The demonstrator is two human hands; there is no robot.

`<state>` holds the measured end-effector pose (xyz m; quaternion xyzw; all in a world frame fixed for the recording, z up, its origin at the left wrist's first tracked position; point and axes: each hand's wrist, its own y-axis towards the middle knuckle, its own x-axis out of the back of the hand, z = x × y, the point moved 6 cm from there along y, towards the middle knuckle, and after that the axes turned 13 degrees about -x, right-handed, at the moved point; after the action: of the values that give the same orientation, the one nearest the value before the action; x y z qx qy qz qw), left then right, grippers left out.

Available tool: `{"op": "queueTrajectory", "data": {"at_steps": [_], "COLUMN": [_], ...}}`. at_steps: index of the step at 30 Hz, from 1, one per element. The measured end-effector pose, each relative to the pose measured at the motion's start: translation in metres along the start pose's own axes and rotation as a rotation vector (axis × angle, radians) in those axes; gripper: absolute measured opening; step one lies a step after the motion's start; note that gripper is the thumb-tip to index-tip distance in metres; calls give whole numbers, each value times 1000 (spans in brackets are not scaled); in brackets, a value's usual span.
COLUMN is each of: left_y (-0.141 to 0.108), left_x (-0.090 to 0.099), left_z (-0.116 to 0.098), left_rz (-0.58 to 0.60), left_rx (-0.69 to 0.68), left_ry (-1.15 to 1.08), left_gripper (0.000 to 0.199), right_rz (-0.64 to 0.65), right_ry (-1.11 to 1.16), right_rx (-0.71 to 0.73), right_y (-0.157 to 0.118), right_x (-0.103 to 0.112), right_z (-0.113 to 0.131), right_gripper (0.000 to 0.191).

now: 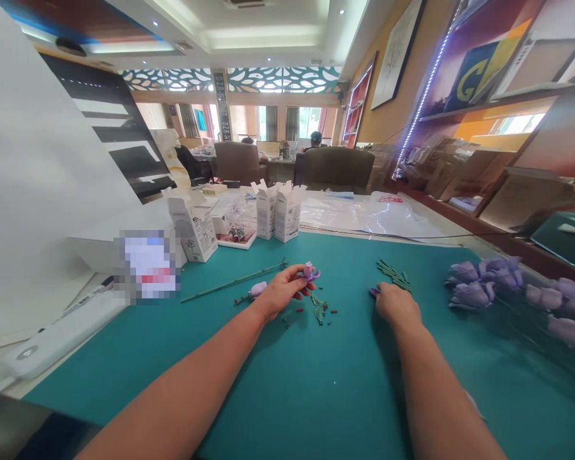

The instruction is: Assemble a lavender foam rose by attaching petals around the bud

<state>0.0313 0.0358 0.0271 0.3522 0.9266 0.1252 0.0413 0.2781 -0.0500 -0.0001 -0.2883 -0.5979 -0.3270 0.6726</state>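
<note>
Over the green mat (278, 409), left hand (282, 289) pinched a small purple flower (308, 269); right hand (398, 306) gripped a purple piece (374, 292) beside green stems (391, 273). Flower looked light, semi-stiff, petals probably easily dislodged; best held low, at its base.

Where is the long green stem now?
In the head view, the long green stem lies on the left half of the green mat, beyond the purple bud beside the left hand.

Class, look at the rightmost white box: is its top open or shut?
Open. The white box stands upright with its top flaps sticking up, not folded over. Whether anything is inside cannot be told.
</note>
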Motion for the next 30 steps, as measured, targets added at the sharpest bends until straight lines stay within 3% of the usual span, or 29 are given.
{"op": "queueTrajectory", "data": {"at_steps": [9, 16, 25, 30], "left_y": [1, 3, 3, 2], "left_x": [0, 0, -3, -6], "left_z": [-1, 3, 3, 0], "left_rz": [-3, 16, 68, 80], "left_rx": [-39, -79, -61, -62], "left_ry": [13, 66, 40, 16], "left_gripper": [45, 40, 40, 40], "right_rz": [20, 49, 160, 208], "right_ry": [15, 128, 804, 982], "right_rx": [79, 178, 419, 394], "right_y": [0, -22, -64, -72], "right_x": [-3, 9, 36, 38], "right_z": [11, 35, 75, 81], "right_gripper": [28, 15, 19, 19]}}
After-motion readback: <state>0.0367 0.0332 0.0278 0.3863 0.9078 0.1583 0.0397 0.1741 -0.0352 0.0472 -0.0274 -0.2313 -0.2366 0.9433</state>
